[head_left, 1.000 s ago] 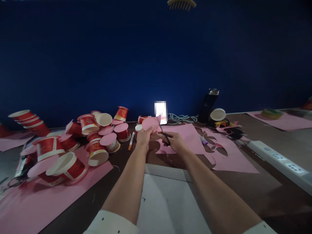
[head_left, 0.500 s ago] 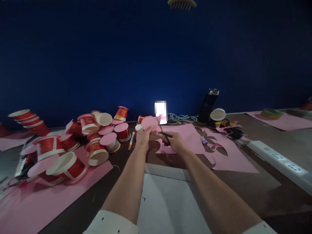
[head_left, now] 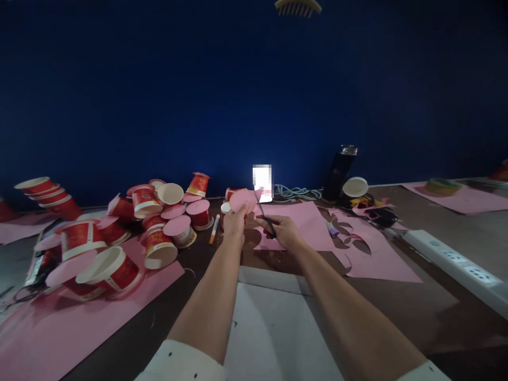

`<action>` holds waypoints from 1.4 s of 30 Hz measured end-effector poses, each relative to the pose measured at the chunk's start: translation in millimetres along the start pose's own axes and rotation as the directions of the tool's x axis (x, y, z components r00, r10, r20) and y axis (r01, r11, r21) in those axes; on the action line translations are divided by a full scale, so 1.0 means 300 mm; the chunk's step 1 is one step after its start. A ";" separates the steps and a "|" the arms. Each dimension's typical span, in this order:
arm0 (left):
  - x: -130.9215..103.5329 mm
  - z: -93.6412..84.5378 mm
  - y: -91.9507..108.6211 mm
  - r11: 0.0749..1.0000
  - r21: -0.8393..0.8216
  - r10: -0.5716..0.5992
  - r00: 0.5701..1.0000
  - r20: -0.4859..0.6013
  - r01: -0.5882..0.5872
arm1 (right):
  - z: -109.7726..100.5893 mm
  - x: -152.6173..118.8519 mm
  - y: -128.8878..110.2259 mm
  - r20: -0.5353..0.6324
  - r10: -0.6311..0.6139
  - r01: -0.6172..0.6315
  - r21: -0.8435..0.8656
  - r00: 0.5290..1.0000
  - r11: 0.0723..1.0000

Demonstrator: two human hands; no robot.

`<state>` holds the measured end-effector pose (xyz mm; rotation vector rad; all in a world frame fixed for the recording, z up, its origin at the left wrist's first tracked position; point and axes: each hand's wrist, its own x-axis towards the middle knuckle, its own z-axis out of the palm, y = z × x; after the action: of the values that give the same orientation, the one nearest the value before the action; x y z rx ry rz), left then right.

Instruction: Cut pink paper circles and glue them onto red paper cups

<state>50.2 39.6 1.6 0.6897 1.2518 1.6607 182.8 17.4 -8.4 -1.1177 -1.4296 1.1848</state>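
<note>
Near the middle of the view, my left hand (head_left: 235,223) pinches a roundish piece of pink paper (head_left: 242,200). Black scissors (head_left: 270,226) are in my right hand (head_left: 284,230), its fingers round the handles. The scissor blades point up and left, at the right edge of the pink piece, where a pointed bit of paper sticks up. Behind the blades stands a bright phone-like screen (head_left: 263,185). A larger pink sheet (head_left: 313,225) lies on the table behind my right hand.
Red paper cups (head_left: 159,247), several with pink discs, crowd the left side. An orange and white marker (head_left: 214,229) lies beside them. To the right are a dark bottle (head_left: 339,172), cut pink sheets (head_left: 387,259) and a white power strip (head_left: 456,262).
My left hand and the pink piece have shifted very slightly. The scissors remain at the paper's right edge, with both hands still holding the same things.
</note>
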 end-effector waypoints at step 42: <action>0.007 -0.012 0.009 1.000 0.030 0.007 1.000 0.001 -0.007 | 0.000 -0.009 -0.012 0.020 0.012 -0.012 -0.038 1.000 0.999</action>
<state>45.4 39.7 3.0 0.7132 1.2773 1.6506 183.0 14.3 -5.2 -1.1445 -1.4684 1.1851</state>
